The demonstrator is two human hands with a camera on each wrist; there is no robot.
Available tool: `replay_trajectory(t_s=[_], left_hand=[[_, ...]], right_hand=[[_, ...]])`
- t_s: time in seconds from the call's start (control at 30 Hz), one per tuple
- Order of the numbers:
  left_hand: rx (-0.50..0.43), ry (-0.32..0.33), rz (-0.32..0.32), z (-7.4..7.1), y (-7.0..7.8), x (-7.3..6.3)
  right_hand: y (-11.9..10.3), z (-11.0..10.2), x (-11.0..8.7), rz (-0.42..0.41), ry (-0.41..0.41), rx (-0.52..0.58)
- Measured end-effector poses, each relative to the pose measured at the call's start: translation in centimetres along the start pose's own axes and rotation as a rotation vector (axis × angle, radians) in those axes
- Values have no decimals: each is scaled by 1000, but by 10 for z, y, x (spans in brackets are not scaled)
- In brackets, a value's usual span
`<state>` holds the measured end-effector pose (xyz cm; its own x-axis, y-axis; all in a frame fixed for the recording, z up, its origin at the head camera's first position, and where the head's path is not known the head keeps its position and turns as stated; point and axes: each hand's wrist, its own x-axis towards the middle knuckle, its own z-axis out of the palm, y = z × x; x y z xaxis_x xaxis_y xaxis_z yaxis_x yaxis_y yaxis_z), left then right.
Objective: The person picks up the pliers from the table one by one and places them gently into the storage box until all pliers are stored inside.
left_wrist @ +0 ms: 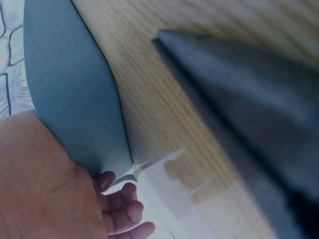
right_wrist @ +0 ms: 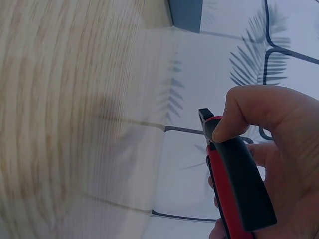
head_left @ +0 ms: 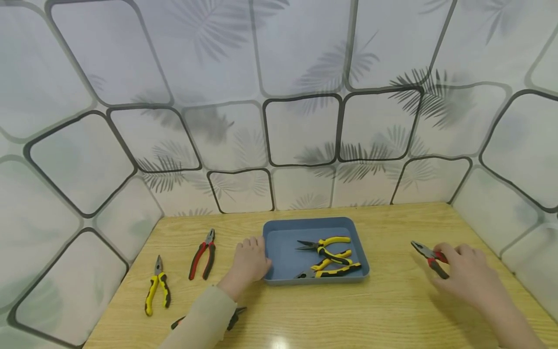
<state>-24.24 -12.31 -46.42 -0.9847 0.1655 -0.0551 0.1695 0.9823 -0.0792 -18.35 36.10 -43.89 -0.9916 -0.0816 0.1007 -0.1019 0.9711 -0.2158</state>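
- Left sleeve (head_left: 202, 315) partly covers dark-nosed pliers (head_left: 235, 318)
- Right hand (head_left: 471, 274) grips red-black pliers (head_left: 429, 252), right of the tray (head_left: 281, 254); squeezed handles would keep the nose steady
- Left hand (head_left: 249, 261) holds the tray's left rim; light pressure should stop sliding

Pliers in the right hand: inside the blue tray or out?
Out: the right hand grips the red-and-black pliers well right of the blue tray.

Pale leaf-print walls (head_left: 301, 189) on three sides of a wood-grain tabletop (head_left: 348, 310)
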Motion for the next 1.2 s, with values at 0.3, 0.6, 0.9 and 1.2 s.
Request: replay_trajectory(t_s=[0.3,0.6,0.9,1.2], left_hand=[[-11,-2,4,4,-1,2],[-3,11,13,13,-4,6],[-12,24,20,14,-4,7],[-20,14,12,13,-3,6]], right_hand=[[-5,1,4,-13,2,1],[-15,1,6,-32,15,7],[-25,-1,11,-41,26,16],[-32,-1,13,-41,16,23]])
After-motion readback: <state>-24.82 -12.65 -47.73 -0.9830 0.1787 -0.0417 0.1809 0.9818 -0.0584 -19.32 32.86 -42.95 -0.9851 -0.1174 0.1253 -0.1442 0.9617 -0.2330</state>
